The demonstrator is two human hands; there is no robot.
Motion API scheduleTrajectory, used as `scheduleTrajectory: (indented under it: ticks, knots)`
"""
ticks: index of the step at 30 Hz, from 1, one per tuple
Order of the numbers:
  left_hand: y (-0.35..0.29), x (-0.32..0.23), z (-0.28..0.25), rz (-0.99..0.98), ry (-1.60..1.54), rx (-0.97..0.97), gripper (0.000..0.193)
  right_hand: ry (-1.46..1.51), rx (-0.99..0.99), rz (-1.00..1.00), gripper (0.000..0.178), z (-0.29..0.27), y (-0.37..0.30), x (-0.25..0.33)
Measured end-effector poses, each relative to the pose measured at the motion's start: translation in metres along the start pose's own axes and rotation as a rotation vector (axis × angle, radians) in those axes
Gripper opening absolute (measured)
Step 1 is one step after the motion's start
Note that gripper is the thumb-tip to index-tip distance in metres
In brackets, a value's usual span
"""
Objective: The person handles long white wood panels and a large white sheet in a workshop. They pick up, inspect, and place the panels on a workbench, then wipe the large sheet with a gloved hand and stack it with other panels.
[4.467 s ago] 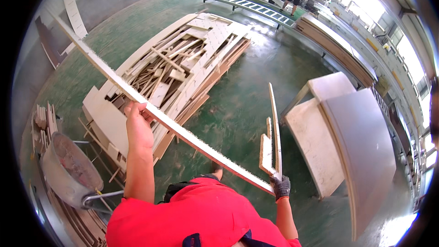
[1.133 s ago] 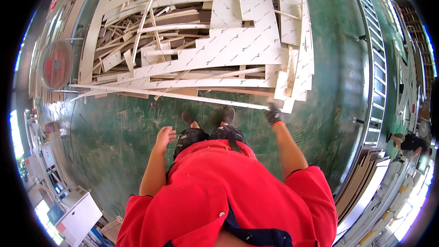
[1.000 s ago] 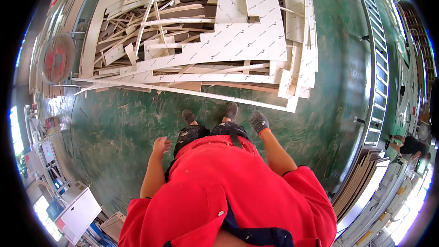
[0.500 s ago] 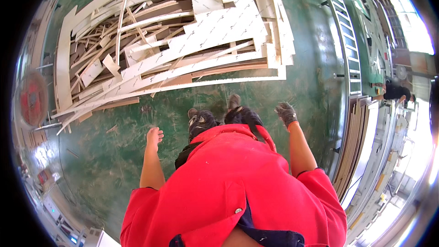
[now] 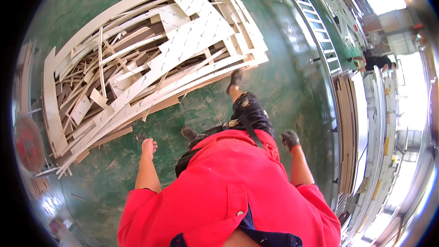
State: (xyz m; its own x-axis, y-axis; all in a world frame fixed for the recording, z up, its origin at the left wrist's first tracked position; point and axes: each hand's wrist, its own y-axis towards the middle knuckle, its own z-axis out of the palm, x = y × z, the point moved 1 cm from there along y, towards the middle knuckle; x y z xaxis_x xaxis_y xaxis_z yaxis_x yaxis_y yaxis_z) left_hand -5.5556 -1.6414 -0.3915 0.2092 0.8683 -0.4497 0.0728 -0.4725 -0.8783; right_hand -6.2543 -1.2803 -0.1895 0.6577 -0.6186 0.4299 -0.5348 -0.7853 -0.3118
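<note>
Left hand (image 5: 149, 147) hangs half-curled; gloved right hand (image 5: 290, 140) hangs lowered; each grip released.

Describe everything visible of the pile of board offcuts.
The pile of board offcuts is ragged, apparently wood-based sheet. Large pale pieces with stepped cut-outs, dark marks repeated on some, surround a jumble of narrow strips. Brown boards show beneath. It lies on the green floor, ahead and left, strips jutting at its near left corner. The bare left hand and gloved right hand are clear of it; whether the forward shoe touches is unclear.
</note>
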Motion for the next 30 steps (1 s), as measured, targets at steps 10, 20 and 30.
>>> scheduleTrajectory:
  ticks: [10,20,30]
  knots:
    - [-0.110,-0.010,0.043,0.288,-0.260,-0.022,0.027,-0.338,0.455,-0.426,0.028,0.080,0.080,-0.022]
    - [-0.293,0.227,0.010,-0.145,-0.721,-0.785,0.017,0.382,0.700,0.078,0.025,0.181,0.427,0.324]
    - [-0.259,0.379,0.008,-0.379,-0.970,-0.512,0.020,0.257,1.318,-0.174,0.021,0.376,0.268,0.582]
